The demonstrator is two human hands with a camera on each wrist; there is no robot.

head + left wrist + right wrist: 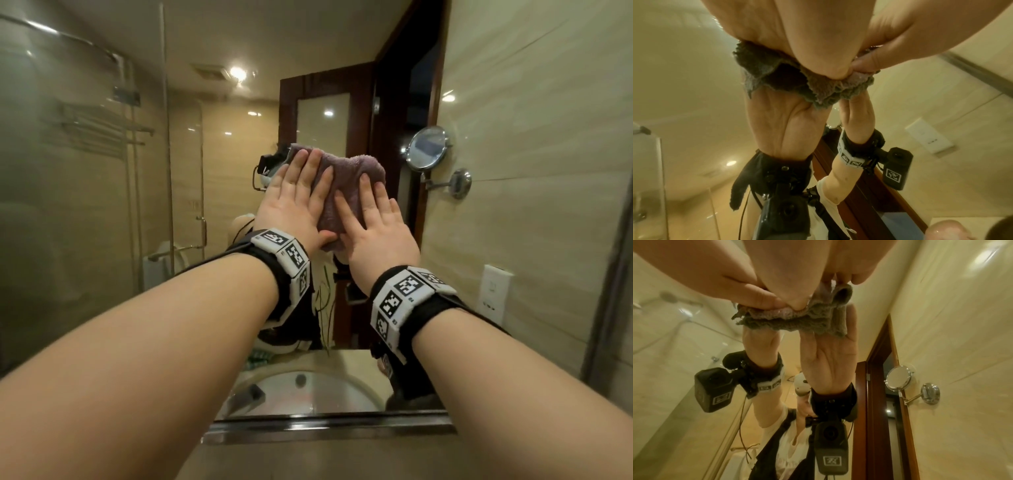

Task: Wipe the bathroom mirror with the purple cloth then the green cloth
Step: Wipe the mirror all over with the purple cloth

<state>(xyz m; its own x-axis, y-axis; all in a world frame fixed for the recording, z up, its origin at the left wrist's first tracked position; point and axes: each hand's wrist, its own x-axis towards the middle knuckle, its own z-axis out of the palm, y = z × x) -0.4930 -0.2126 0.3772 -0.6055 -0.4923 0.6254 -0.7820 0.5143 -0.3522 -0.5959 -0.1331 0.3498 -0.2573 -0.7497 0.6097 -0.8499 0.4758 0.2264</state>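
Both hands, left (297,202) at 9 o'clock and right (375,226) at 3, press flat, fingers straight, on the purple cloth (346,181) to spread pressure over the mirror (212,178).

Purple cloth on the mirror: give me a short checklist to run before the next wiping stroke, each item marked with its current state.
1. Purple cloth lies against the bathroom mirror: ok.
2. Left hand presses flat on the cloth, fingers straight: ok.
3. Right hand presses flat on it too: ok.
4. Cloth spread out smooth: not ok, it is bunched.
5. Round wall mirror stands apart from the hands: ok.
6. Green cloth at hand for the second pass: cannot tell, none in view.
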